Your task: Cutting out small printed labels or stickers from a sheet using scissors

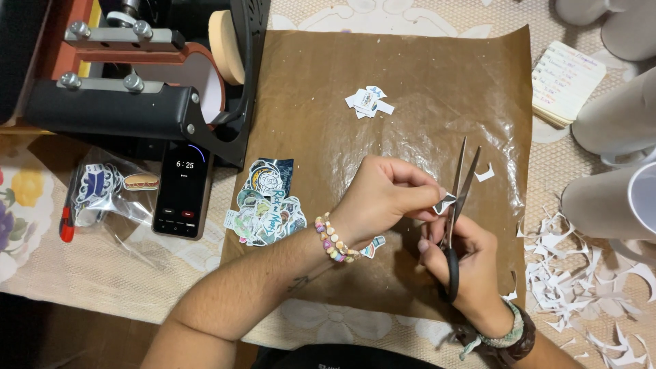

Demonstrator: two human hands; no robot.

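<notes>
My left hand pinches a small printed sticker between thumb and fingers, holding it between the blades of the scissors. My right hand grips the black-handled scissors, whose blades are parted and point away from me. Both hands work over a brown sheet of baking paper spread on the table. A beaded bracelet circles my left wrist. A tiny cut sticker lies under that wrist.
A pile of cut stickers lies left of my hands, another small pile farther away. White paper scraps litter the right. A phone, a plastic bag of stickers, a mug heat press, a notepad and white mugs surround the sheet.
</notes>
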